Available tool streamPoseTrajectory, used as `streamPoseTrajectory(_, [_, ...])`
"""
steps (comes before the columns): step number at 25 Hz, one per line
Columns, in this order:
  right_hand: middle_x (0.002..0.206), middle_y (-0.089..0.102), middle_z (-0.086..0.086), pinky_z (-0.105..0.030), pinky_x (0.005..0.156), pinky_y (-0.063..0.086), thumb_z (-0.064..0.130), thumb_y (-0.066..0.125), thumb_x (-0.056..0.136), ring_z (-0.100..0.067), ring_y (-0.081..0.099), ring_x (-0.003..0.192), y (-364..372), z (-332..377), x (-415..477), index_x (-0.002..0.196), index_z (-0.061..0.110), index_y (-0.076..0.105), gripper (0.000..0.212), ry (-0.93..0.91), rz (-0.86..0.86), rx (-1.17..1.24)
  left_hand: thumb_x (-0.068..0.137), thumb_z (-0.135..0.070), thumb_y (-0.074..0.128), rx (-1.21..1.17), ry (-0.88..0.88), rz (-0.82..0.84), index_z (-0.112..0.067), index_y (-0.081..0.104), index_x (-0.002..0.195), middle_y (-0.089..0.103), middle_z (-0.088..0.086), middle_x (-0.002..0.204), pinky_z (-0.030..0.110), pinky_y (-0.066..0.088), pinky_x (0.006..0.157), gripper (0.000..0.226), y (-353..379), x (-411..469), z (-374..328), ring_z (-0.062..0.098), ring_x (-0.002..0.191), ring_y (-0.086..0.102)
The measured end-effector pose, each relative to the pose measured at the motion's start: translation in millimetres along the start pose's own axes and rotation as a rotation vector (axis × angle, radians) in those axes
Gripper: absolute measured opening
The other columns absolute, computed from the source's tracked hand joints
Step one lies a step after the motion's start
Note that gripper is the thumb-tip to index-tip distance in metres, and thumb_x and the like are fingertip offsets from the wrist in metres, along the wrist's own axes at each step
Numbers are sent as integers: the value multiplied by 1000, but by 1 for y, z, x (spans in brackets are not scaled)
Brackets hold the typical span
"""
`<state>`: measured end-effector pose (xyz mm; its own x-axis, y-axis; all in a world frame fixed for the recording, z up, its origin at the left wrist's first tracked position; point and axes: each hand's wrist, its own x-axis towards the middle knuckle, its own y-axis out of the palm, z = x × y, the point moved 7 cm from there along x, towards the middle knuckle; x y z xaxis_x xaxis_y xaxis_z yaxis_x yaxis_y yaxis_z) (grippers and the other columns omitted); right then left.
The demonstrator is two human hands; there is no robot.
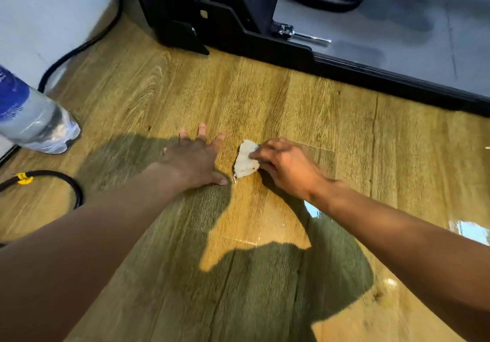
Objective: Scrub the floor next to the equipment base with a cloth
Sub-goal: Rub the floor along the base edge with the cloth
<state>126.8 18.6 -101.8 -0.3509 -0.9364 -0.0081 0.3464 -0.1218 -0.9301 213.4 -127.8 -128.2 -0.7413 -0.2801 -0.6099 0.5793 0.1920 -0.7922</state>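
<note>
Two hands: left hand [195, 160] flat on floor [265, 97], grip open; right hand [285, 168] pinches 1 cloth [245, 162].

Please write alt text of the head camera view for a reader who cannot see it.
A person's right hand pinches a small white cloth against a wooden floor, while the left hand rests flat on the floor beside it. A black equipment base stands behind the hands, a plastic bottle at far left, with black cables nearby.

Left edge cutting off clear plastic bottle with blue label [31, 119], its print blurred, black equipment base [212, 10] cropped at top, white cloth [245, 162] partly under right hand [286, 166]
</note>
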Motion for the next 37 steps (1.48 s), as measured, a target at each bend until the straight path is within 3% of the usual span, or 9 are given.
streamPoseTrajectory(4, [121,60,-3,-36,88,53,16,56,93,-19,58,105,4,13,-18,122,19,60,30,-158,115,2,80,-70,52,-16,2,11,-32,-19,148,-21,13,156,64,29,106,105,4,1,-1,49,141,-6])
streamPoseTrajectory(10, [127,55,-2,-31,97,47,19,50,97,-19,54,114,-16,-42,46,129,20,54,32,142,-28,-55,80,-68,53,9,20,15,-28,-15,149,-16,20,156,62,32,106,105,-1,1,-3,51,140,-2])
streamPoseTrajectory(15, [123,57,-3,-31,87,52,14,55,94,-18,57,105,-8,-21,27,125,18,57,32,-67,66,-44,82,-67,51,70,28,27,-22,-15,150,-13,25,155,59,34,105,104,-3,3,-8,55,138,6])
streamPoseTrajectory(18, [123,56,-5,-28,89,52,21,51,96,-20,60,103,-32,-68,69,125,16,56,30,84,-18,-23,82,-64,55,64,29,47,-21,-18,149,-14,27,153,59,33,106,107,-5,6,-11,57,137,6])
streamPoseTrajectory(21, [125,56,-5,-29,97,47,7,54,93,-21,58,109,-31,-88,84,126,16,55,34,243,-140,-35,82,-61,58,40,21,74,-22,-20,149,-16,27,153,59,32,107,109,-6,8,-13,57,136,4])
streamPoseTrajectory(23, [125,56,-4,-36,101,45,1,54,92,-22,53,114,-19,-72,73,126,17,56,37,169,-117,-53,83,-59,58,32,18,82,-22,-21,148,-18,28,152,60,33,106,109,-5,7,-13,57,136,3])
streamPoseTrajectory(26, [123,57,-3,-32,99,44,12,54,94,-20,54,113,-27,-81,75,124,18,57,31,91,-65,-33,84,-55,59,24,11,104,-20,-22,148,-19,29,151,61,33,105,109,-6,5,-15,58,136,2])
streamPoseTrajectory(31, [121,58,-10,-37,94,46,9,60,90,-29,56,108,-58,-140,114,121,16,60,32,323,-180,-111,87,-50,60,26,8,126,-14,-23,147,-20,32,149,61,31,106,108,-11,6,-20,59,135,2])
streamPoseTrajectory(37, [122,57,-9,-31,91,44,9,56,92,-26,56,108,-50,-126,95,121,15,60,30,140,-150,-69,86,-49,60,10,9,143,-12,-22,147,-20,34,148,61,30,107,109,-9,9,-21,61,134,-1])
